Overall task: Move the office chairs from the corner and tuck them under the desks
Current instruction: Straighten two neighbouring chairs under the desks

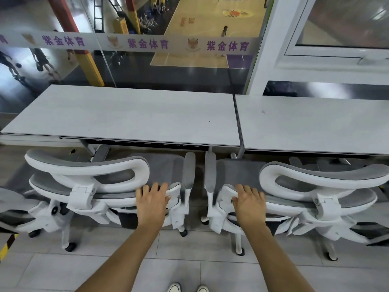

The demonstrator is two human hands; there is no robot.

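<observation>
Left chair (88, 186): front of seat hidden under the left desk (126, 114); part of the wheeled base concealed behind the backrest. Right chair (315, 186): headrest and backrest cut off by the right edge; seat front hidden beneath the right desk (315, 123), which also runs out of frame on the right. A third chair (12, 205) at the near left is cut by the left edge. Left hand (152, 197) and right hand (249, 199): palms and fingertips hidden against the backrest rims, so grip cannot be confirmed. Shoes (187, 288) cut off at the bottom edge. Figures beyond the glass wall (168, 66) are too small and blurred to make out.
</observation>
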